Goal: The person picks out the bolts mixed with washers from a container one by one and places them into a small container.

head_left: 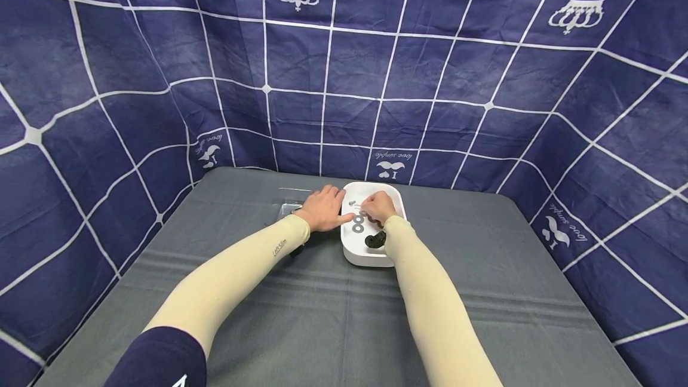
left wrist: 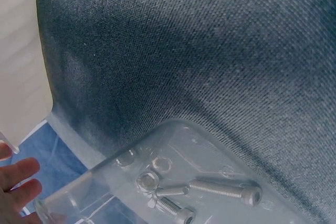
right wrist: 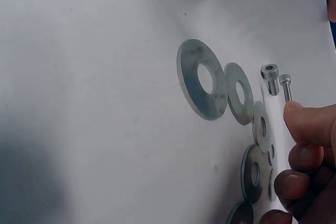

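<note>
My right hand point(head_left: 380, 206) is over the white tray point(head_left: 348, 254), pinching a small socket-head screw point(right wrist: 286, 85) between thumb and fingertips. A thicker socket-head bolt point(right wrist: 270, 78) is beside that screw in the right wrist view. Several flat metal washers point(right wrist: 202, 80) of different sizes lie in a row on the tray floor. My left hand point(head_left: 322, 208) has its fingers extended at the tray's left rim, with the thumb reaching over the inside. Toward the front of the tray sits a dark, rounded object point(head_left: 375, 240).
Left of the tray, partly behind my left hand, stands a clear plastic box point(left wrist: 181, 129) with several bolts point(left wrist: 226, 190) and nuts point(left wrist: 147, 180) in it. Grey cloth point(head_left: 301, 327) covers the table. A blue gridded curtain point(head_left: 355, 64) hangs around the back and sides.
</note>
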`<state>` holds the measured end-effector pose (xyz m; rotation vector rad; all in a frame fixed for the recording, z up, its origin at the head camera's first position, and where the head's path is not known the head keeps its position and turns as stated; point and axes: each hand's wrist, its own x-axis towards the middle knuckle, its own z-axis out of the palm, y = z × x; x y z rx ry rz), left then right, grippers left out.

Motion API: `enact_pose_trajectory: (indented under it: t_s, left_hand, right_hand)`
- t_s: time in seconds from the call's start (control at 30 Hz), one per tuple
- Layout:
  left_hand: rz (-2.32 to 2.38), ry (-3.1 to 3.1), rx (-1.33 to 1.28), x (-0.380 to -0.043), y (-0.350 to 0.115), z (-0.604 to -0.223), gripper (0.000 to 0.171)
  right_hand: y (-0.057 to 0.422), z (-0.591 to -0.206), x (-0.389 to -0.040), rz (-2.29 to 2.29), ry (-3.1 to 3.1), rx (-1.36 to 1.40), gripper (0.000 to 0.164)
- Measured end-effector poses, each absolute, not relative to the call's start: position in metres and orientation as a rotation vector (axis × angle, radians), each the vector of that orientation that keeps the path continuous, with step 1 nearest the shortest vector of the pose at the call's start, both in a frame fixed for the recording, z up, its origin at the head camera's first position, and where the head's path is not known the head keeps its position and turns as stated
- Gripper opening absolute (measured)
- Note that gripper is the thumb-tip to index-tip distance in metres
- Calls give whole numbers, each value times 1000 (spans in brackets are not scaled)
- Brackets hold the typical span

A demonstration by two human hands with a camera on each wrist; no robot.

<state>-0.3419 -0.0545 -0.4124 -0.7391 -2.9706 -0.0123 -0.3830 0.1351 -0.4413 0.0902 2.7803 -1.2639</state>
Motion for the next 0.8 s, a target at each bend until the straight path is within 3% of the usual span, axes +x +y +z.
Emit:
enact_pose_trajectory:
  t_s: [0.8]
  left_hand:
    - [4, -2979, -709, -344, -59, -411, 83]
  right_hand:
    - [138, -413, -379, -1277, 2905, -138, 18]
